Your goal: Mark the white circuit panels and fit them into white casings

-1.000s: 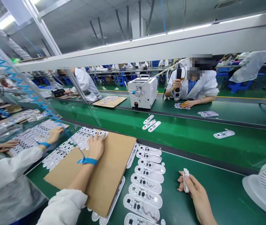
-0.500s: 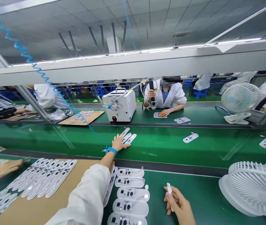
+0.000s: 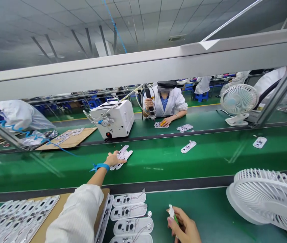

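Note:
Reaching far forward, my left hand [image 3: 113, 158], with a blue band [image 3: 102, 167] at its wrist, closes over several white oval circuit panels [image 3: 124, 155] on the green conveyor belt. Its thumb lies across them; the other fingertips are partly hidden. My right hand [image 3: 183, 225] is low at the near bench, its fingers closed around a slim green stick with a white tip [image 3: 171, 211]. Left of that hand, a column of white oval panels [image 3: 133, 226] with black parts and thin wires lies on the bench. A small white disc [image 3: 149, 213] sits beside them.
More panels cover a brown board [image 3: 53, 219] at the left. A white fan [image 3: 267, 199] stands at the right. Single panels [image 3: 188, 146] lie on the belt. Across it are a white machine [image 3: 115, 118], another fan [image 3: 239, 99] and a co-worker [image 3: 167, 103] holding a tool.
The view has shifted and tilted. My left hand has drawn in on the belt panels, its spread fingers now closer around them. My right hand has turned slightly, showing the stick's green part.

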Motion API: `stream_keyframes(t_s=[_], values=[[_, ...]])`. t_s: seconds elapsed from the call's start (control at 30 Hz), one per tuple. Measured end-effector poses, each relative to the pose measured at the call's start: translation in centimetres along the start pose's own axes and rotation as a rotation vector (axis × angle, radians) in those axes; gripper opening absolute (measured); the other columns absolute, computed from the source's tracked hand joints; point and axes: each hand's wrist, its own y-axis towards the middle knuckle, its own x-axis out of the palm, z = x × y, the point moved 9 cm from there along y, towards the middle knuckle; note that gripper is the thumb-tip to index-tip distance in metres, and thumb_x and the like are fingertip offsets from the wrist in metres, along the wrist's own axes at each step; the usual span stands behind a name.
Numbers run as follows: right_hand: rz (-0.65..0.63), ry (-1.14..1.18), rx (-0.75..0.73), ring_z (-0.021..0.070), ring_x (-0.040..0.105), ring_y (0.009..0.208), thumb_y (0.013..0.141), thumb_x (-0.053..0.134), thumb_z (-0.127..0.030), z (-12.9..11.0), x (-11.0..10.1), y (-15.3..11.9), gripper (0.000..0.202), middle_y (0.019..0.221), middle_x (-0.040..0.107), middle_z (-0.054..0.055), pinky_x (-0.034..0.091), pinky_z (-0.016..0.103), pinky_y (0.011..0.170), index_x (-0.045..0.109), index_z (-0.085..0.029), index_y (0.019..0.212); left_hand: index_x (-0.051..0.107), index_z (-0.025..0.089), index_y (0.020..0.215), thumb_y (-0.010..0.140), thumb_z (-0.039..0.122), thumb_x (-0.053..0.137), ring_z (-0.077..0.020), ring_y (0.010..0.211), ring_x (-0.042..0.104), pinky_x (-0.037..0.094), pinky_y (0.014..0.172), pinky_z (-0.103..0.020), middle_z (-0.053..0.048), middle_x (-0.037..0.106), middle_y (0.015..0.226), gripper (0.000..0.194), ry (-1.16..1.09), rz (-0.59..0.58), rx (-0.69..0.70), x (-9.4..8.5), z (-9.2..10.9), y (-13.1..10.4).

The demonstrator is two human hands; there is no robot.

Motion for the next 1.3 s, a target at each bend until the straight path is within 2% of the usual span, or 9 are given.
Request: stream_keyframes(t_s=[0.13, 0.33, 0.43, 0.5, 0.63, 0.77, 0.97, 1.1, 1.3], values=[[-0.023, -0.005, -0.016, 0.0109, 0.052, 0.042, 0.07, 0.061, -0.075, 0.1, 0.2, 0.1, 0.065, 0.066, 0.065, 0.003, 0.043, 0.018, 0.033, 0.069, -0.017, 0.099, 0.05, 0.019, 0.129, 0.09, 0.038, 0.059, -0.0243, 0.105, 0.059, 0.052, 0.087, -0.046, -0.01, 0.055, 0.127, 0.044, -0.027, 0.002, 0.169, 0.9, 4.0, -1.7], [0.016, 0.012, -0.042, 0.012, 0.049, 0.047, 0.076, 0.058, -0.071, -1.0, 0.0, 0.2, 0.062, 0.064, 0.06, 0.001, 0.045, 0.02, 0.035, 0.068, -0.015, 0.102, 0.046, 0.019, 0.133, 0.086, 0.044, 0.062, -0.0268, 0.109, 0.054, 0.045, 0.092, -0.049, -0.011, 0.052, 0.127, 0.056, -0.07, -0.002, 0.574, 4.3, 15.5, -7.1], [0.11, -0.141, -0.108, 0.0176, 0.06, 0.058, 0.081, 0.058, -0.063, -3.3, -2.0, 0.2, 0.052, 0.074, 0.066, 0.005, 0.052, 0.025, 0.048, 0.068, -0.017, 0.104, 0.041, 0.022, 0.138, 0.071, 0.049, 0.074, -0.027, 0.112, 0.052, 0.042, 0.097, -0.045, -0.01, 0.051, 0.128, 0.079, -0.083, -0.031, 0.763, 5.4, 20.7, -10.4], [0.178, -0.33, -0.205, 0.0228, 0.067, 0.077, 0.084, 0.06, -0.053, -5.3, -4.0, -0.2, 0.039, 0.09, 0.07, 0.007, 0.056, 0.029, 0.065, 0.069, -0.021, 0.105, 0.039, 0.026, 0.141, 0.064, 0.05, 0.078, -0.0281, 0.115, 0.05, 0.04, 0.099, -0.041, -0.01, 0.048, 0.13, 0.09, -0.083, -0.026, 0.821, 5.4, 22.5, -12.0], [0.204, -0.742, -0.329, 0.0274, 0.066, 0.093, 0.083, 0.065, -0.034, -6.8, -7.8, -1.9, 0.023, 0.102, 0.068, 0.007, 0.054, 0.035, 0.076, 0.07, -0.027, 0.104, 0.047, 0.018, 0.133, 0.065, 0.06, 0.071, -0.0374, 0.114, 0.049, 0.04, 0.093, -0.046, -0.018, 0.05, 0.124, 0.083, -0.036, 0.022, 0.748, 4.7, 21.8, -12.1], [0.17, -1.013, -0.311, 0.0299, 0.065, 0.09, 0.072, 0.075, -0.021, -7.2, -9.8, -1.9, 0.033, 0.099, 0.067, 0.008, 0.054, 0.039, 0.075, 0.07, -0.025, 0.104, 0.056, 0.016, 0.118, 0.067, 0.062, 0.068, -0.0337, 0.108, 0.051, 0.041, 0.09, -0.044, -0.016, 0.056, 0.115, 0.07, 0.045, -0.007, 0.703, 4.7, 20.1, -10.6], [0.235, -1.132, -0.278, 0.0257, 0.055, 0.114, 0.089, 0.06, -0.019, -12.6, -8.6, 7.9, 0.034, 0.12, 0.061, 0.012, 0.047, 0.04, 0.096, 0.058, -0.018, 0.123, 0.06, 0.016, 0.107, 0.083, 0.048, 0.063, -0.0244, 0.101, 0.057, 0.045, 0.089, -0.045, -0.008, 0.061, 0.108, 0.04, 0.181, -0.127, 0.708, 4.8, 19.9, -9.3], [0.221, -1.211, -0.163, 0.0255, 0.058, 0.112, 0.092, 0.061, -0.03, -13.6, -7.8, 15.1, 0.031, 0.125, 0.059, 0.009, 0.049, 0.048, 0.093, 0.058, -0.017, 0.12, 0.062, 0.016, 0.105, 0.087, 0.042, 0.062, -0.0235, 0.103, 0.059, 0.048, 0.09, -0.046, -0.007, 0.062, 0.112, 0.032, 0.2, -0.17, 0.725, 4.3, 19.1, -9.9], [0.102, -1.301, -0.048, 0.0244, 0.061, 0.106, 0.093, 0.06, -0.033, -12.8, -6.2, 17.0, 0.032, 0.123, 0.06, 0.009, 0.052, 0.047, 0.09, 0.058, -0.016, 0.119, 0.059, 0.016, 0.112, 0.09, 0.037, 0.06, -0.0205, 0.094, 0.063, 0.053, 0.082, -0.041, -0.006, 0.063, 0.109, 0.031, 0.099, -0.207, 0.646, 4.2, 17.2, -10.5]])
